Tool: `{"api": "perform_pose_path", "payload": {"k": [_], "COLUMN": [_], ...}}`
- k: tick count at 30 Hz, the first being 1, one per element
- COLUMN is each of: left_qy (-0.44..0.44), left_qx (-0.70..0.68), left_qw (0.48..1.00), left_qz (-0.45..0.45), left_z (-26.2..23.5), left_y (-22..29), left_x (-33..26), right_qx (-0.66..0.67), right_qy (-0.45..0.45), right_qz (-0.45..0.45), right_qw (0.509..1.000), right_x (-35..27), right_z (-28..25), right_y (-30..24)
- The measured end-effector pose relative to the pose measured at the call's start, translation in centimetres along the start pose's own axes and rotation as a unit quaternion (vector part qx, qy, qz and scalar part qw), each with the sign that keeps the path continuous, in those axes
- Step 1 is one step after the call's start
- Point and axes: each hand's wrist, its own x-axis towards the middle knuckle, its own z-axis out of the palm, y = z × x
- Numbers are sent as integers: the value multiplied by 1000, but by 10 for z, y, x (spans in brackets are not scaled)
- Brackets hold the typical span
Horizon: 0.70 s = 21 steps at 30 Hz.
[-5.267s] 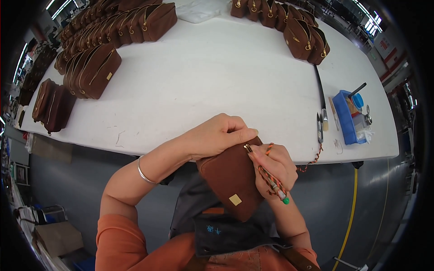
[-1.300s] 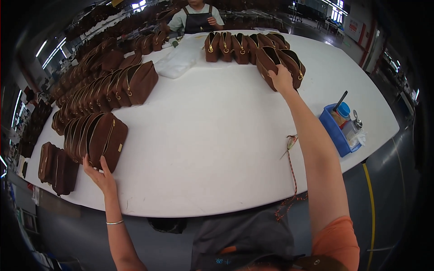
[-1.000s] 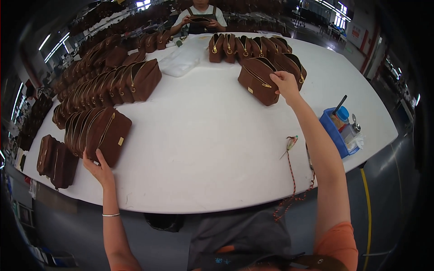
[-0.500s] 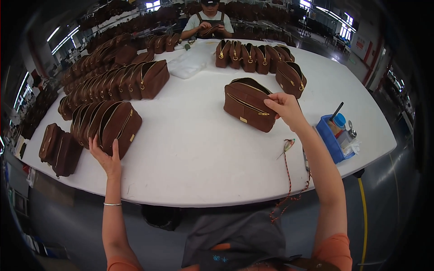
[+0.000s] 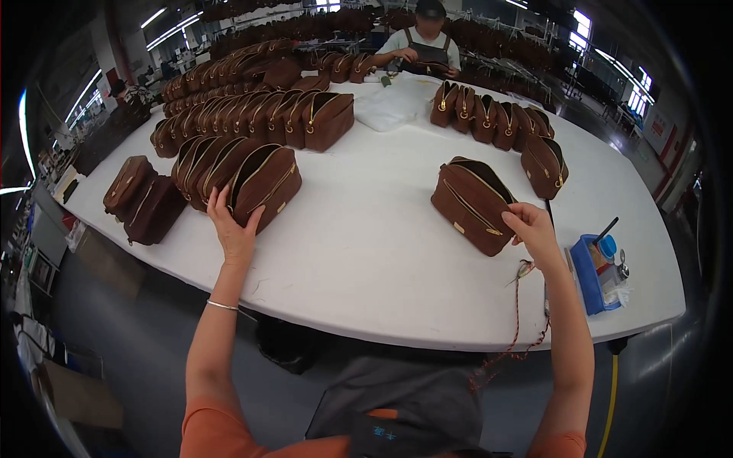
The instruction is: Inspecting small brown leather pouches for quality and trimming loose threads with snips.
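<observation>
My left hand grips the nearest end of a brown leather zip bag, its thumb on one face and its fingers on the other. This bag stands at the right end of a short row of like bags, zips open. At the right of the table, my right hand pinches the near right corner of another brown zip bag, between thumb and fingers. That bag stands upright with its top open, a gold-coloured zip along its front and a small pale tag low down.
Longer rows of brown bags fill the left back; more bags stand at the back right. A blue tray holds small tools and bottles. Near it lies a red-black cord. A co-worker handles a brown piece across the table.
The view has swung left, so the scene sits further right. My left hand has closed round the end bag, which leans a little apart from its row. My right hand keeps its hold.
</observation>
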Motion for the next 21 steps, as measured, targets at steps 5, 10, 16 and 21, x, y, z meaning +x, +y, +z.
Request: {"api": "perform_pose_path", "payload": {"k": [5, 10, 16, 21], "left_qy": [-11, 13, 28, 36], "left_qx": [31, 102, 128, 149], "left_qw": [999, 994, 990, 987], "left_qz": [-7, -37, -52, -37], "left_z": [0, 5, 16, 20], "left_y": [-15, -32, -48, -65], "left_x": [6, 7, 16, 21], "right_qx": [-3, -5, -12, -11], "right_qy": [-3, -11, -14, -11], "right_qz": [-10, -12, -14, -11], "right_qw": [1000, 1000, 1000, 1000], "right_x": [-3, -1, 1, -2], "right_z": [1, -1, -1, 4], "right_y": [1, 8, 10, 9]}}
